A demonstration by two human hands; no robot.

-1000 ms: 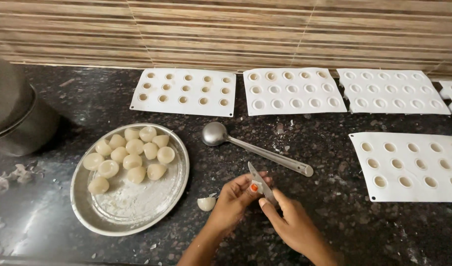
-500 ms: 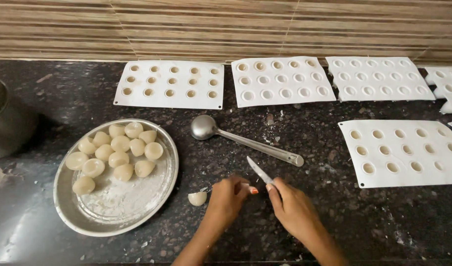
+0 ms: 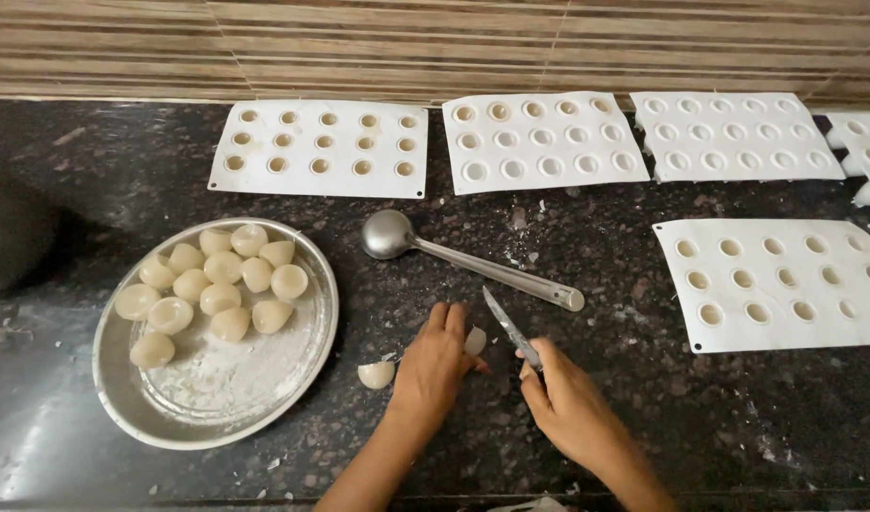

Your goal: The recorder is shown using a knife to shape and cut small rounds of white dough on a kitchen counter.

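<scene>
Since a second ago both hands have dropped lower on the black stone counter [image 3: 643, 417]. The small pale half-dome sweet [image 3: 475, 339] sits pinched at the left hand's [image 3: 433, 365] fingertips; the right hand [image 3: 568, 403] clasps a slim steel knife [image 3: 509, 327], blade just beside it. Best to steady the piece and trim gently. Another pale piece [image 3: 376, 374] lies nearby.

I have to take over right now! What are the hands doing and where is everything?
Left hand: pressed on the counter, holding a small pale piece at its fingertips.
Right hand: grips a small knife, blade pointing up toward the piece.
Another pale half-shell lies on the black counter left of the left hand.
Done: about a dozen pale domes sit in the round metal plate.
A ladle and white moulds lie beyond.
Left: the piece in hand and the loose shell.
</scene>
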